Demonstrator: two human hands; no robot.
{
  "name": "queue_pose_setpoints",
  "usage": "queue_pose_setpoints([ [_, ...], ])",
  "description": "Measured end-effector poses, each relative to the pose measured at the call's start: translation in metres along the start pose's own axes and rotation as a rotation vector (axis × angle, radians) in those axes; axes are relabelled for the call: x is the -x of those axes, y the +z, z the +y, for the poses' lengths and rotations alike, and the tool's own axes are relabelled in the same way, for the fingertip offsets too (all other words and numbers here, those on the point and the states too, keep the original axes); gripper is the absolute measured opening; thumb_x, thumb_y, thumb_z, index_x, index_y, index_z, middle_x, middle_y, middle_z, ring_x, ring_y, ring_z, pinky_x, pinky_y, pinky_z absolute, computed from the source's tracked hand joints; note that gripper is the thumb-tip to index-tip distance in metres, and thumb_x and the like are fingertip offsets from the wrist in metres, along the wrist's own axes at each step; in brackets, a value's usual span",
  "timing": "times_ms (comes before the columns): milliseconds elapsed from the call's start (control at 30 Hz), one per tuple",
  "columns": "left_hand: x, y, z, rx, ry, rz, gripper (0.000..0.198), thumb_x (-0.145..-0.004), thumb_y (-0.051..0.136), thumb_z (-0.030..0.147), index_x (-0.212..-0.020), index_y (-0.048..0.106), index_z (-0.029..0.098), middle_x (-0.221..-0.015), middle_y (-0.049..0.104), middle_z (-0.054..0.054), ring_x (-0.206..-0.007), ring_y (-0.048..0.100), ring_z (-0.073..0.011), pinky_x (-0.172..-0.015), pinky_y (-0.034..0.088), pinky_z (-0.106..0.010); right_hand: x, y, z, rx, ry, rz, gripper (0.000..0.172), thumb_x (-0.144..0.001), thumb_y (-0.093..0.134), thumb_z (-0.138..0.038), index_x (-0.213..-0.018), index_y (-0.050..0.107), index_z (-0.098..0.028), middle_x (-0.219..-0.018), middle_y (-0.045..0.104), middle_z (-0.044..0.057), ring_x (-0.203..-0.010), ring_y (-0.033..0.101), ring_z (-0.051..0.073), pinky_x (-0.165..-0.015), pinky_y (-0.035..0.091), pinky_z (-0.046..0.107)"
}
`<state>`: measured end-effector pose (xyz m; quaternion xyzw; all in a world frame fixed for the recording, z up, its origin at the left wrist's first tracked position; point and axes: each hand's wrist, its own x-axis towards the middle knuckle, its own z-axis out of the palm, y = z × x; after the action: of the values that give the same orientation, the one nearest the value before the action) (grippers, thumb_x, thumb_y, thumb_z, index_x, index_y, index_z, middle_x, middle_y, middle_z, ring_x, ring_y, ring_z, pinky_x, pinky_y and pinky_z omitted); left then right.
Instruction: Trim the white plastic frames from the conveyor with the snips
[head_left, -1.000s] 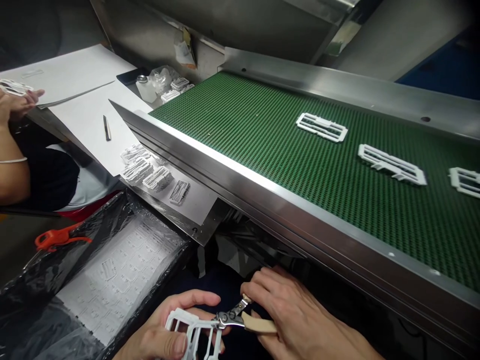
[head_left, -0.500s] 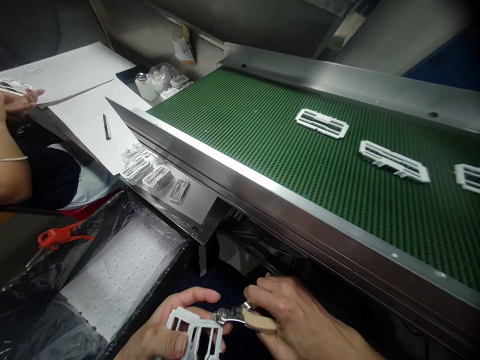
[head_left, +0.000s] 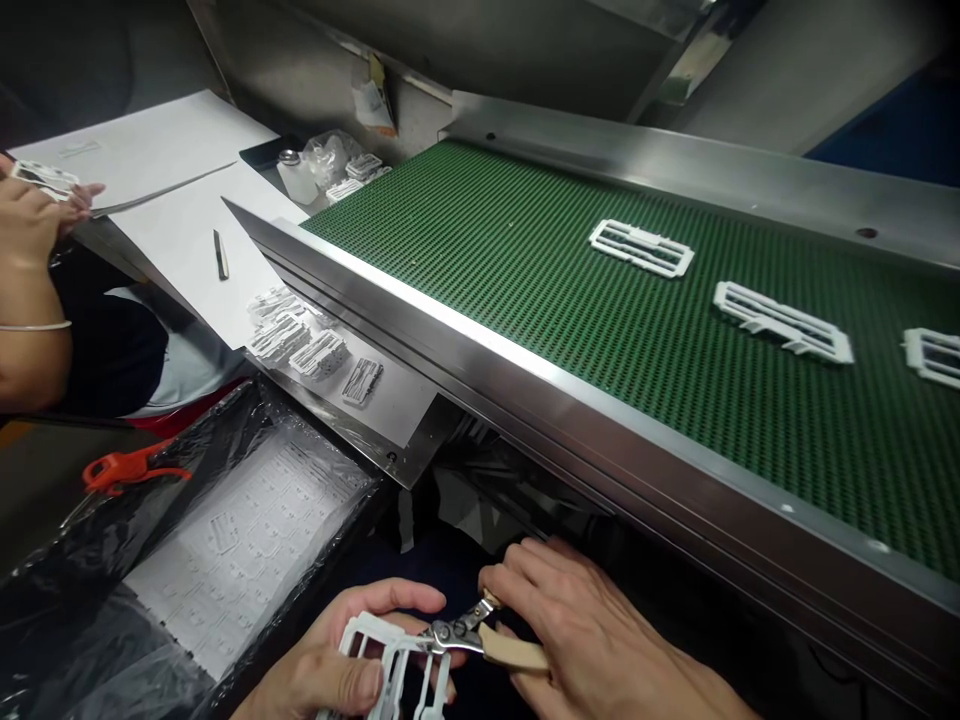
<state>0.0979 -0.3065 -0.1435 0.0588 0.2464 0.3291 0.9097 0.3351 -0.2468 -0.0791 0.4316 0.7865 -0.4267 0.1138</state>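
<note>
At the bottom of the head view, my left hand (head_left: 337, 660) is closed around white plastic frames (head_left: 394, 665), with the thumb on their front and the index finger stretched over the top. My right hand (head_left: 570, 625) grips the beige handles of metal nippers (head_left: 514, 650). The handles are spread apart, and the nippers' tip touches the upper edge of the frames, beside my left fingers. Part of the held frames is cut off by the lower picture edge.
A green conveyor belt (head_left: 480, 240) behind a metal rail carries white frames (head_left: 641, 248). Stacked frames (head_left: 319, 355) and a knife (head_left: 220, 255) lie left. Orange scissors-like tool (head_left: 131, 468) rests on black plastic. At far left, another person's hands (head_left: 37, 215) hold a frame.
The nippers' handles have spread wider, and their tip sits further left on the held frames. The other person's hands have come further into view. The view has shifted slightly.
</note>
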Motion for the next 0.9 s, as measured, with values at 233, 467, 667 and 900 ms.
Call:
queue_pose_setpoints([
  [233,0.000,-0.001,-0.002,-0.005,0.003,0.004,0.055,-0.069,0.081,0.027,-0.119,0.062,0.015,-0.109,0.070,-0.018,-0.099,0.066,-0.0317,-0.080,0.051,-0.035,-0.003,-0.003,-0.002,0.029,-0.020,-0.008,0.019,-0.075,0.050,-0.019,-0.093,0.054,-0.024,-0.090,0.054,0.002,-0.088,0.054,0.021,-0.088,0.042,0.040],
  [467,0.001,-0.002,-0.003,0.004,0.004,0.022,0.053,-0.069,0.082,0.027,-0.118,0.063,0.017,-0.108,0.071,-0.017,-0.097,0.067,-0.0309,-0.078,0.051,-0.033,-0.003,0.001,-0.001,0.124,-0.055,0.067,0.008,-0.073,0.050,-0.017,-0.078,0.047,-0.023,-0.080,0.052,0.000,-0.071,0.050,0.017,-0.067,0.037,0.031],
  [667,0.000,0.000,0.000,0.018,0.000,0.025,0.055,-0.068,0.082,0.028,-0.118,0.063,0.016,-0.110,0.070,-0.018,-0.097,0.067,-0.0300,-0.082,0.051,-0.037,-0.010,0.003,0.000,0.037,-0.058,0.052,0.008,-0.072,0.049,-0.017,-0.071,0.043,-0.022,-0.068,0.051,-0.002,-0.060,0.048,0.014,-0.055,0.030,0.027],
  [900,-0.001,-0.002,0.001,0.019,-0.013,0.051,0.056,-0.069,0.082,0.029,-0.119,0.062,0.016,-0.114,0.069,-0.018,-0.099,0.066,-0.0303,-0.082,0.052,-0.037,-0.013,0.001,-0.006,-0.349,0.222,0.120,0.019,-0.089,0.046,-0.033,-0.074,0.045,-0.022,-0.067,0.054,-0.004,-0.059,0.048,0.011,-0.054,0.033,0.023],
])
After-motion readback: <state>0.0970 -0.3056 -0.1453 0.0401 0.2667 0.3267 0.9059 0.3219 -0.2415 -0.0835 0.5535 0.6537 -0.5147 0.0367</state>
